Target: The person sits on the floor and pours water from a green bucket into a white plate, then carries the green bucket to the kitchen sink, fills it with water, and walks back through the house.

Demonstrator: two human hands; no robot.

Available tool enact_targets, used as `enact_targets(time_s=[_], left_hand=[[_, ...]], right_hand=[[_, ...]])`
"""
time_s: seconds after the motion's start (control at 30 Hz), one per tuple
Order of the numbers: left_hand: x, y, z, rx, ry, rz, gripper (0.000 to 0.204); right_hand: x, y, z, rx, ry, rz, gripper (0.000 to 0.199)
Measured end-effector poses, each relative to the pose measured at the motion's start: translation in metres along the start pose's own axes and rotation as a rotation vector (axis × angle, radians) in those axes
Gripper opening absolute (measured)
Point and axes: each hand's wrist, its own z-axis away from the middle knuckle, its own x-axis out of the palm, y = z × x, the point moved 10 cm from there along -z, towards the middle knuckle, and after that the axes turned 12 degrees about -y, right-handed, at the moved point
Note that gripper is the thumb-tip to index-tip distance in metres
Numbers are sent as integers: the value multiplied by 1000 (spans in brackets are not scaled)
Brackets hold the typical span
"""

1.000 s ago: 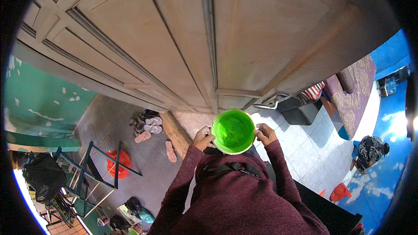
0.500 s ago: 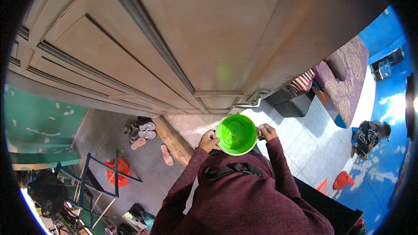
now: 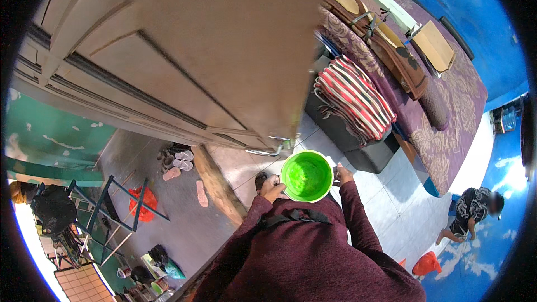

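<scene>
A bright green round tub [image 3: 306, 176] with a pale rim is carried upright in front of my waist. My left hand [image 3: 272, 188] grips its left side, fingers closed at the rim. On the opposite side my right hand [image 3: 343, 175] holds the tub by the edge. Something pale and blurry shows on the tub's bottom; I cannot make out what it is. Just beyond the tub stands a brown panelled door [image 3: 212, 50], its metal handle [image 3: 268, 148] close to the tub's far left.
Right of the door, a folded striped cloth [image 3: 358, 98] lies on a dark box [image 3: 375, 156], beside a purple-covered bed [image 3: 447, 100]. A person [image 3: 472, 212] is low by the blue wall. Sandals [image 3: 182, 159] and a metal frame [image 3: 114, 212] are at left, past a wooden threshold [image 3: 215, 184].
I have moved forward past the door's edge, so more of the bed, the striped cloth and the dark box shows. The tub stays in both hands.
</scene>
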Motion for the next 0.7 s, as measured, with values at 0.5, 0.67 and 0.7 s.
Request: enact_targets(time_s=[0.5,0.67,0.7], left_hand=[[107,19,-57,0,9,23,13],[114,16,-82,15,-42,9,15],[125,16,-90,20,-60,14,15]], right_hand=[[-83,-91,17,-97,-77,-7,35],[-118,-59,1,-88,-44,-84,36],[-133,-51,3,-73,15,-119,36]])
